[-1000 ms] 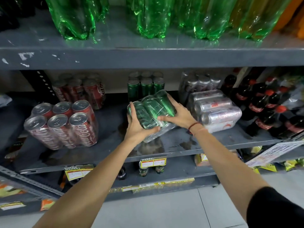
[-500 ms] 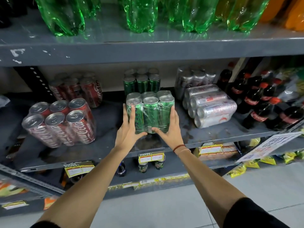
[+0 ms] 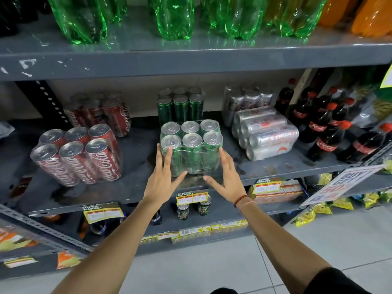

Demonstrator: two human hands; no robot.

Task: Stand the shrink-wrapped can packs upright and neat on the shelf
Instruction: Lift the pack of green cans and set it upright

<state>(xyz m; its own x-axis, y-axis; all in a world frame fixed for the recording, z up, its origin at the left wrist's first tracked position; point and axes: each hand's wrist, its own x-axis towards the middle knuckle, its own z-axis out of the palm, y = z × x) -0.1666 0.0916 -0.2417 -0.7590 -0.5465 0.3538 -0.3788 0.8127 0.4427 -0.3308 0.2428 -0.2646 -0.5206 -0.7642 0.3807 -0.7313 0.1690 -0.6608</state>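
A green shrink-wrapped can pack (image 3: 192, 151) stands upright at the middle of the grey shelf (image 3: 131, 187). My left hand (image 3: 163, 179) is spread at its left front corner, fingertips against the wrap. At its right front corner my right hand (image 3: 228, 179) is spread too, and neither hand grips the pack. To the left, a red cola can pack (image 3: 78, 155) leans tilted. A silver can pack (image 3: 265, 132) lies on its side to the right. Behind them stand upright red (image 3: 99, 113), green (image 3: 180, 107) and silver (image 3: 246, 100) packs.
Dark cola bottles (image 3: 324, 128) crowd the shelf's right end. Large green bottles (image 3: 174, 15) line the upper shelf, whose edge hangs over the packs. A tilted promo sign (image 3: 339, 185) sticks out at the right front. Price tags (image 3: 192, 198) hang on the shelf lip.
The green pack went from lying tilted in both hands to standing upright on the shelf. Both hands have loosened and slid back to its front corners with fingers spread.
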